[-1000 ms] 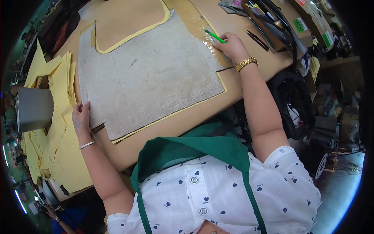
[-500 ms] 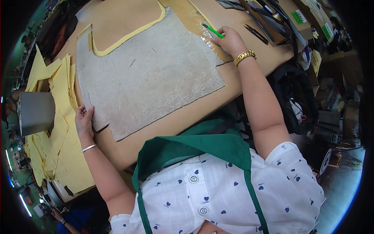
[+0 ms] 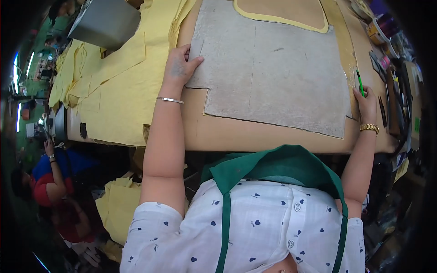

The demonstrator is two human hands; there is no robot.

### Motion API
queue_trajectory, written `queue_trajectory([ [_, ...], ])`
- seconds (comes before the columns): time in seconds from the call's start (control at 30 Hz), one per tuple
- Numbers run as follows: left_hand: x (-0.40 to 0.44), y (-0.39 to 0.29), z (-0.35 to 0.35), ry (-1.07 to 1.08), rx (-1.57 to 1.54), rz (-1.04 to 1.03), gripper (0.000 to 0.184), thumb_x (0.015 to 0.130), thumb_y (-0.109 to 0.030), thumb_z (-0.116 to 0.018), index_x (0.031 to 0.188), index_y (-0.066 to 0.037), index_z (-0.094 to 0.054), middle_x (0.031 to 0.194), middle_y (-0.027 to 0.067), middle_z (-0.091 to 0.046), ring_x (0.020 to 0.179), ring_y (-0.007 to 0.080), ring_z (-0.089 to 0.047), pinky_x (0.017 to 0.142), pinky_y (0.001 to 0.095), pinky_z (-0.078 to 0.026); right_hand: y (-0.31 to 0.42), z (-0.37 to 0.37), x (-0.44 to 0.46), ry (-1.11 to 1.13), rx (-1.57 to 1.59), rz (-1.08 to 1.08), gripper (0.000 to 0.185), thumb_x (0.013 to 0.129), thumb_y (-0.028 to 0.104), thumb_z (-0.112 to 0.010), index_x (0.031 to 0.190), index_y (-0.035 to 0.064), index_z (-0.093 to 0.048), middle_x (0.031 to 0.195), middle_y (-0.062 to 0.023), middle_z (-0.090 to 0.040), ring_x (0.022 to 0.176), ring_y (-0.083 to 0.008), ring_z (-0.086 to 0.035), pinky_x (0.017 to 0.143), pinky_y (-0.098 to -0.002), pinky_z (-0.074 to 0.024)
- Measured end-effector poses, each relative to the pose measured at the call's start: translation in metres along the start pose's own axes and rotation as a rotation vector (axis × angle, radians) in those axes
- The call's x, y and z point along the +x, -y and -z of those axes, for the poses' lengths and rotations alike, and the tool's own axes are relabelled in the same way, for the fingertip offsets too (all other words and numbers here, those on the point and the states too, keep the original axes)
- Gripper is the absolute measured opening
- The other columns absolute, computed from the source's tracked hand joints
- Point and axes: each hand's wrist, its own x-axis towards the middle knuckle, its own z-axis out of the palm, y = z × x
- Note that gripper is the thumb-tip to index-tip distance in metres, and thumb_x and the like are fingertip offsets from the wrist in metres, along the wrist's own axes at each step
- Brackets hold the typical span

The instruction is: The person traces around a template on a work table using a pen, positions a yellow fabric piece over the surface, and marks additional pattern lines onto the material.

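Note:
A large grey sheet (image 3: 277,73) with a cut-out corner lies flat on the tan table (image 3: 273,136). Yellow material (image 3: 321,26) shows along its curved upper cut-out. My left hand (image 3: 180,66) rests at the sheet's left edge, thumb on top and apart from the fingers, which curl at the edge. At the right edge, my right hand (image 3: 365,101) holds a green pencil (image 3: 361,84) pointing up. Shiny brown tape (image 3: 342,41) runs beside the sheet near this hand.
Yellow sheets (image 3: 118,86) are piled at the left, with a grey metal block (image 3: 105,22) on them. Black tweezers (image 3: 383,111), a brown box of tools (image 3: 392,102) and tubs (image 3: 384,29) are at the right. A person in red (image 3: 48,184) is at lower left.
The view has swung left, so the sheet and both hands appear farther right. Yellow edging along the sheet's lower side, visible earlier, is now mostly hidden. The green pencil remains in my right hand.

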Motion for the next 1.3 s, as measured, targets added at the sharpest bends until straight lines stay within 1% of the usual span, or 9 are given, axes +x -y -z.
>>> queue_trajectory([
  [0.13, 0.006, 0.009, -0.008, -0.035, -0.025, -0.062, 0.043, 0.069, -0.01, -0.065, 0.105, 0.009, -0.051, 0.078, 0.0114, -0.062, 0.067, 0.0136, -0.058, 0.062, 0.0248, -0.046, 0.003, 0.003, -0.003, -0.051, -0.142, 0.042, 0.033, 0.074, 0.022, -0.064, 0.093, -0.0022, -0.054, 0.069, -0.0079, -0.057, 0.061, -0.0122, -0.051, 0.057, -0.0268, -0.0413],
  [0.27, 0.005, 0.006, -0.006, -0.072, 0.125, -0.07, 0.04, 0.068, -0.009, -0.065, 0.101, 0.01, -0.053, 0.076, 0.0142, -0.062, 0.066, 0.0165, -0.059, 0.062, 0.0262, -0.046, 0.006, 0.003, -0.007, -0.039, -0.169, 0.048, 0.034, 0.075, 0.024, -0.064, 0.093, -0.0028, -0.054, 0.068, -0.0067, -0.055, 0.061, -0.0128, -0.05, 0.057, -0.0277, -0.0411],
  [0.57, 0.008, 0.01, -0.009, -0.125, 0.147, -0.068, 0.035, 0.067, -0.009, -0.065, 0.097, 0.006, -0.057, 0.074, 0.0149, -0.062, 0.064, 0.0183, -0.058, 0.062, 0.0275, -0.046, 0.009, 0.0, -0.011, -0.058, -0.131, 0.039, 0.032, 0.075, 0.022, -0.064, 0.092, -0.0033, -0.054, 0.068, -0.0063, -0.054, 0.061, -0.0128, -0.048, 0.058, -0.0272, -0.0407],
  [0.67, 0.007, 0.009, -0.009, -0.109, 0.062, -0.043, 0.036, 0.066, -0.01, -0.065, 0.096, 0.006, -0.057, 0.074, 0.0153, -0.062, 0.063, 0.0191, -0.058, 0.062, 0.0279, -0.046, 0.015, 0.0, -0.013, -0.073, -0.179, 0.045, 0.032, 0.075, 0.022, -0.064, 0.092, -0.0032, -0.055, 0.068, -0.0064, -0.054, 0.061, -0.0132, -0.048, 0.059, -0.0276, -0.0408],
  [0.77, 0.006, 0.008, -0.008, -0.127, 0.159, -0.093, 0.036, 0.066, -0.011, -0.066, 0.096, 0.007, -0.057, 0.074, 0.0152, -0.062, 0.063, 0.0193, -0.058, 0.062, 0.0272, -0.046, 0.017, 0.0, -0.015, -0.073, -0.158, 0.055, 0.032, 0.075, 0.022, -0.064, 0.092, -0.0029, -0.055, 0.068, -0.0071, -0.054, 0.062, -0.0136, -0.049, 0.059, -0.0279, -0.041],
  [0.87, 0.006, 0.004, -0.006, -0.083, 0.2, -0.046, 0.04, 0.066, -0.011, -0.066, 0.1, 0.009, -0.055, 0.073, 0.0153, -0.061, 0.063, 0.0188, -0.057, 0.062, 0.0267, -0.046, 0.015, 0.0, -0.014, -0.074, -0.185, 0.062, 0.033, 0.075, 0.023, -0.064, 0.092, -0.0028, -0.055, 0.068, -0.0076, -0.055, 0.062, -0.0141, -0.049, 0.06, -0.0281, -0.0411],
  [0.97, 0.006, 0.011, -0.009, -0.114, 0.148, -0.092, 0.045, 0.067, -0.011, -0.066, 0.105, 0.009, -0.052, 0.073, 0.0141, -0.06, 0.064, 0.0172, -0.056, 0.062, 0.0261, -0.045, 0.015, 0.001, -0.014, -0.082, -0.181, 0.058, 0.034, 0.074, 0.024, -0.064, 0.093, -0.0026, -0.055, 0.07, -0.008, -0.056, 0.062, -0.0144, -0.05, 0.061, -0.0281, -0.0414],
  [1.07, 0.003, 0.006, -0.005, -0.084, 0.154, -0.058, 0.048, 0.067, -0.011, -0.066, 0.108, 0.009, -0.05, 0.073, 0.0137, -0.06, 0.064, 0.0159, -0.056, 0.061, 0.0262, -0.045, 0.014, 0.0, -0.013, -0.07, -0.171, 0.035, 0.034, 0.074, 0.024, -0.064, 0.093, -0.0026, -0.054, 0.07, -0.0082, -0.056, 0.062, -0.0141, -0.05, 0.061, -0.0279, -0.0416],
  [1.3, 0.006, 0.015, -0.007, -0.061, 0.138, -0.049, 0.041, 0.068, -0.007, -0.065, 0.104, 0.008, -0.053, 0.074, 0.0127, -0.06, 0.065, 0.0144, -0.056, 0.061, 0.0257, -0.045, 0.017, 0.001, -0.015, -0.07, -0.207, 0.037, 0.035, 0.074, 0.026, -0.064, 0.094, -0.0019, -0.055, 0.071, -0.0098, -0.057, 0.064, -0.0153, -0.053, 0.062, -0.0285, -0.0427],
])
